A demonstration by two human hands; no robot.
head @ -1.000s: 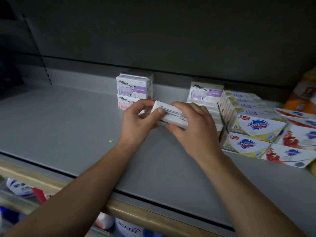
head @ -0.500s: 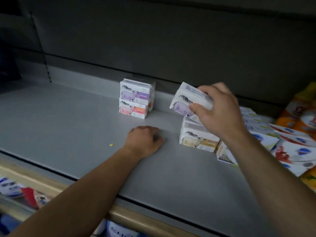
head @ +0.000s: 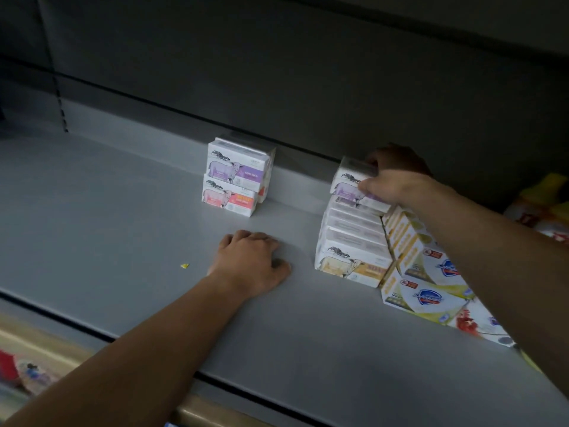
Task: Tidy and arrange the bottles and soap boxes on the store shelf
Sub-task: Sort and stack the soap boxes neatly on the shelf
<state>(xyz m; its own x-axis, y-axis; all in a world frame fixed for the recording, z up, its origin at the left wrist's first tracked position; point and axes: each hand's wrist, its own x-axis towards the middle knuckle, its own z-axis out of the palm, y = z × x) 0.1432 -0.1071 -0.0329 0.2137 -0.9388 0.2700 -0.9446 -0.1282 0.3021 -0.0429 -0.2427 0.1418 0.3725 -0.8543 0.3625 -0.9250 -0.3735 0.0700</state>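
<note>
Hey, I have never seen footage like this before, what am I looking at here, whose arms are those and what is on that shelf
There is no machine here: these are a person's own bare arms, filmed by a camera worn on their head, looking forward and down. The surface is a grey metal store shelf. The left hand rests on it, fingers loosely curled, holding nothing. The right hand grips a white soap box with a purple cow picture, at the top of a stack of similar white boxes. Further left stand two more cow-printed boxes, purple above pink. Right of the stack lie white and yellow boxes with a blue shield logo.
</note>
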